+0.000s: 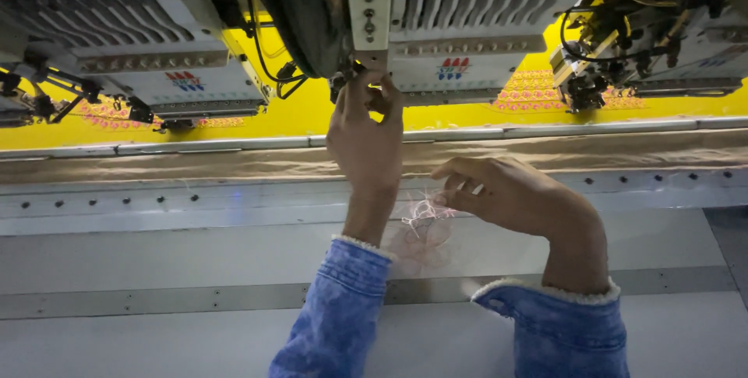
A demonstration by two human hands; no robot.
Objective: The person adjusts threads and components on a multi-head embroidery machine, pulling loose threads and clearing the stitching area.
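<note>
Fingers of your left hand [365,125] pinch together up at the needle area of the embroidery head [374,58], hiding whatever they grip; you cannot tell if thread is between them. Your right hand [506,195] pinches a tangle of pale pink thread [425,210] over the grey machine table [156,323]. Yellow fabric [312,117] lies beyond, its pink motifs partly covered by the heads.
</note>
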